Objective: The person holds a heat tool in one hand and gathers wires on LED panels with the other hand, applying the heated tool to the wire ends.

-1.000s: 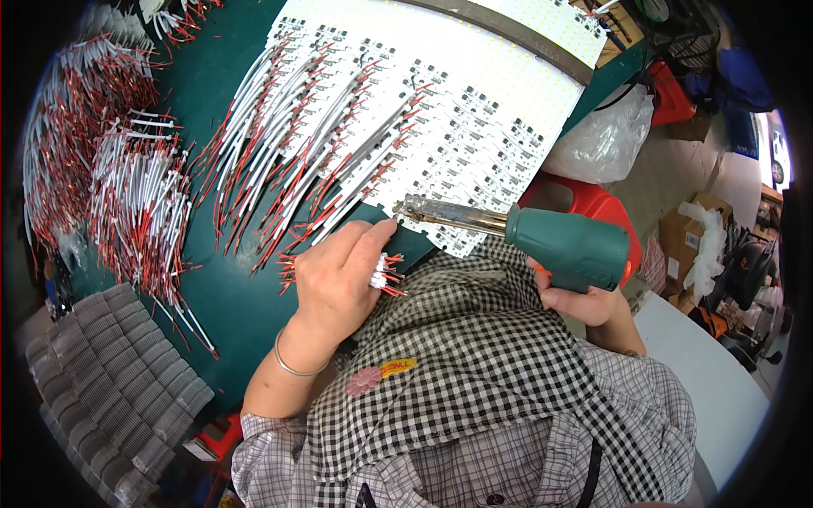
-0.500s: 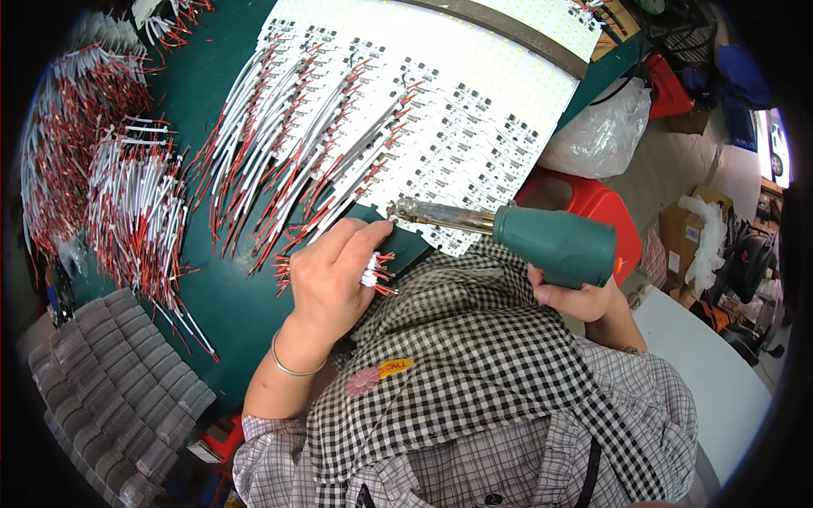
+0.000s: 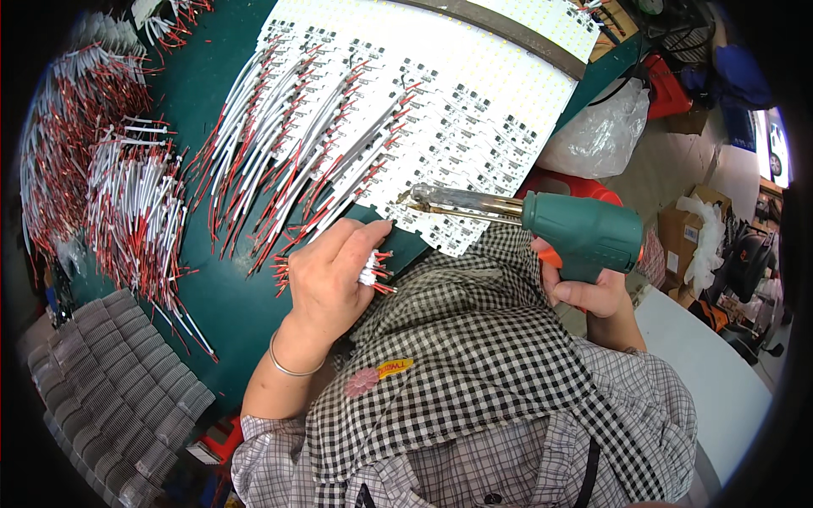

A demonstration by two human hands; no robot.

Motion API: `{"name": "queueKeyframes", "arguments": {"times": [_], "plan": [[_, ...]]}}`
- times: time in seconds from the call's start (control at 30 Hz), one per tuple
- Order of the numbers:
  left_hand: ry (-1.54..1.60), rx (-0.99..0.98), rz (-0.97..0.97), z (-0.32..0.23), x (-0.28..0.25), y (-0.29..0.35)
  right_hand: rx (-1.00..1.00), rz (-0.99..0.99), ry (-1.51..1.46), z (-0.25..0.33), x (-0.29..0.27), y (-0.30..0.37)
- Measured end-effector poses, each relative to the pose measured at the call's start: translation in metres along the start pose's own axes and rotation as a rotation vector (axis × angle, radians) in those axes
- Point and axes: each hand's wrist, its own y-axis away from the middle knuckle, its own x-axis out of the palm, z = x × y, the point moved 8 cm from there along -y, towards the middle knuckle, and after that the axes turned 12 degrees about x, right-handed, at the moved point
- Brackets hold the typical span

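Note:
My right hand (image 3: 586,290) grips the handle of a green soldering gun (image 3: 584,230). Its long metal tip points left, over the near-left edge of a white sheet of circuit boards (image 3: 487,106), a little right of my left fingertips. Whether the tip touches the sheet I cannot tell. Closed around a bundle of short red and white wires (image 3: 373,273), my left hand (image 3: 329,269) has its thumb and forefinger pinched at the sheet's near edge. Rows of red and white wires (image 3: 292,127) lie fastened along the sheet's left part; its right part shows bare pads.
Big heaps of red and white wires (image 3: 140,195) lie on the green table (image 3: 199,296) at left. Stacked grey ribbed pieces (image 3: 127,381) stand near left. A dark bar (image 3: 508,34) crosses the sheet's far end. A clear plastic bag (image 3: 597,131) and red stool (image 3: 576,186) are at right.
The soldering gun has moved right and tilted with my right hand, its tip drawing away from my left fingertips. My left hand has barely moved.

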Motion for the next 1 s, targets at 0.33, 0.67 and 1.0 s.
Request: {"name": "queueKeyframes", "arguments": {"times": [0.33, 0.67, 1.0], "plan": [[0.058, 0.028, 0.071, 0.002, 0.007, -0.001, 0.064, -0.009, 0.097, -0.006, -0.007, 0.019], [0.026, 0.128, -0.048, -0.002, 0.004, -0.001, 0.145, -0.011, 0.14, -0.01, 0.004, 0.018], [0.019, 0.141, -0.054, -0.004, 0.003, -0.001, 0.064, 0.071, 0.373, -0.007, 0.009, 0.016]]}}
